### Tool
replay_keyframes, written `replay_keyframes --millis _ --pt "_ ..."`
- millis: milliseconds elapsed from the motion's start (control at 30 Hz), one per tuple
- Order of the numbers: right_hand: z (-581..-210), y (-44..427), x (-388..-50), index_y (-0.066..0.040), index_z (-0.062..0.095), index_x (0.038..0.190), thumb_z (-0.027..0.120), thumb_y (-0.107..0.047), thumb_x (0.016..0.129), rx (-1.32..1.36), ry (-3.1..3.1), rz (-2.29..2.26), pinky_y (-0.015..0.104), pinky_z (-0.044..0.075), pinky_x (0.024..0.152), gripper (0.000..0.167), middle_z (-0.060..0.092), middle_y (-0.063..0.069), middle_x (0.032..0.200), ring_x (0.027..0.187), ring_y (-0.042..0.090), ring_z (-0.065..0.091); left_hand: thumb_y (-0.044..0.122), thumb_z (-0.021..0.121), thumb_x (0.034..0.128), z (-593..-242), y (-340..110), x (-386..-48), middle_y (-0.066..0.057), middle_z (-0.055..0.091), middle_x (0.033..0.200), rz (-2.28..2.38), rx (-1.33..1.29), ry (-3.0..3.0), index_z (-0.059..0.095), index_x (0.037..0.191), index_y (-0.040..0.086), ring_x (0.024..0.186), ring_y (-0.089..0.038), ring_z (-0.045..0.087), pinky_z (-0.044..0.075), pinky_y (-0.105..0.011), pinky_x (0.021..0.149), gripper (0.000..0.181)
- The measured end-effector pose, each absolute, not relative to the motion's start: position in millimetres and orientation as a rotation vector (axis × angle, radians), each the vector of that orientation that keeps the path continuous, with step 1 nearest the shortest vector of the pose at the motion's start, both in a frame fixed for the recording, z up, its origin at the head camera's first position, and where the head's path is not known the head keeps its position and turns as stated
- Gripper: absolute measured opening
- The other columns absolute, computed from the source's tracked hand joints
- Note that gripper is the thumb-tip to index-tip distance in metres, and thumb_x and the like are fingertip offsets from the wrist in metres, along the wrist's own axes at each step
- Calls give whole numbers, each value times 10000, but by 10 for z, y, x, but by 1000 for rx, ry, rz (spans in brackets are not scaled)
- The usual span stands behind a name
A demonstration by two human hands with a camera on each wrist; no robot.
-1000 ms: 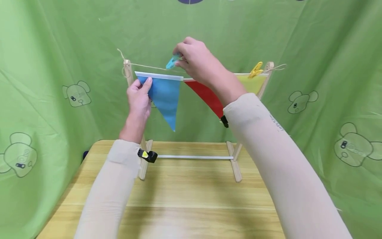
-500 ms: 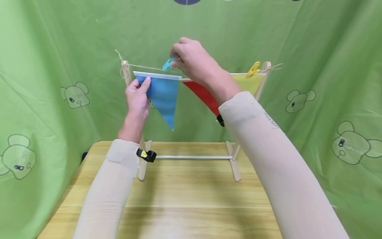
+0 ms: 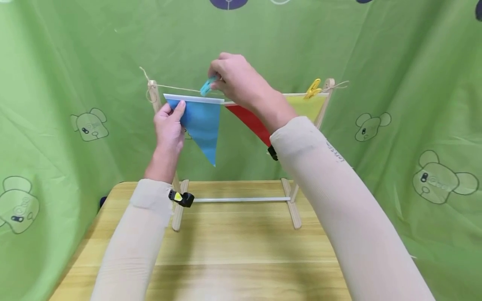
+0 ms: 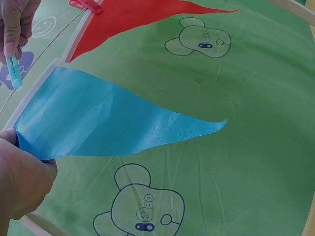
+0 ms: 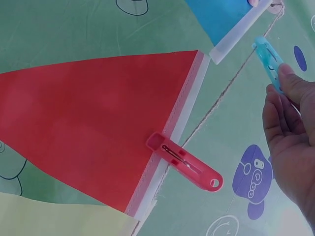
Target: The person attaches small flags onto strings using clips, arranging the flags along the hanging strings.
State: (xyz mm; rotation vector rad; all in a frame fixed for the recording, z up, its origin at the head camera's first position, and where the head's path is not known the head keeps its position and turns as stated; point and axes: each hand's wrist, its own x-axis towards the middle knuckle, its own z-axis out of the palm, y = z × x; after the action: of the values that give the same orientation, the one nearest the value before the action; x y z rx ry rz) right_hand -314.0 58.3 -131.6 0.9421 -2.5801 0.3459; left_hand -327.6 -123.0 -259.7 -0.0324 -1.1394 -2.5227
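Observation:
My left hand (image 3: 169, 125) pinches the left end of the blue pennant's white top band, thumb in front. The blue pennant (image 3: 203, 125) hangs point down, its band a little below the twine (image 5: 221, 94) in the head view. Above it, my right hand (image 3: 241, 79) pinches a light-blue clothespin (image 5: 268, 59) by its handle end. The clothespin's tip overlaps the twine in the right wrist view; whether it grips the twine I cannot tell. Beside the blue one, a red pennant (image 5: 108, 113) hangs under a red clothespin (image 5: 184, 161), which my right hand hides in the head view.
A yellow pennant (image 3: 308, 106) hangs at the right under a yellow clothespin (image 3: 312, 88). Wooden posts (image 3: 152, 94) carry the twine, and a white rod (image 3: 241, 200) joins their feet on the wooden table (image 3: 226, 246). Behind stands a green printed curtain (image 3: 94, 54).
The whole scene shifts slightly left and down as the head view moves. Both hands keep their holds; the light-blue clothespin stays by the twine, above the blue pennant.

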Motion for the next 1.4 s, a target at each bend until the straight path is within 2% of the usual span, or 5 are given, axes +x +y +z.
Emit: replay_keyframes --millis 300,533,867,1400 --pt "-1266 576 -3155 5 724 1171 696 -169 985 979 -2579 327 276 552 980 256 675 129 1174 1074 217 634 4 702 948 -2544 -1228 -3274 -113 691 1206 -2498 -28 -1189 711 1220 -19 1191 -255 656 546 -327 1043 273" --pt "-1244 560 -3173 10 727 1174 698 -165 984 998 -2572 306 284 554 982 259 686 134 1183 1080 223 643 -33 698 938 -2520 -1201 -3299 -104 707 1108 -2495 -68 -1130 739 1141 -30 1100 -241 674 556 -323 1028 207" --pt "-1288 567 -3212 6 730 1190 695 -160 986 1002 -2614 288 283 561 964 265 678 133 1179 1061 218 642 -25 692 946 -2546 -1175 -3308 -65 701 1051 -2485 -90 -1154 740 1113 -18 1033 -199 669 543 -333 1047 173" --pt "-1310 529 -3271 18 734 1160 694 -139 990 1040 -2592 250 315 561 938 234 676 145 1143 1036 235 628 -30 690 944 -2469 -1166 -3308 -78 712 1063 -2540 -76 -1123 755 1072 3 1070 -220 691 558 -309 1022 147"
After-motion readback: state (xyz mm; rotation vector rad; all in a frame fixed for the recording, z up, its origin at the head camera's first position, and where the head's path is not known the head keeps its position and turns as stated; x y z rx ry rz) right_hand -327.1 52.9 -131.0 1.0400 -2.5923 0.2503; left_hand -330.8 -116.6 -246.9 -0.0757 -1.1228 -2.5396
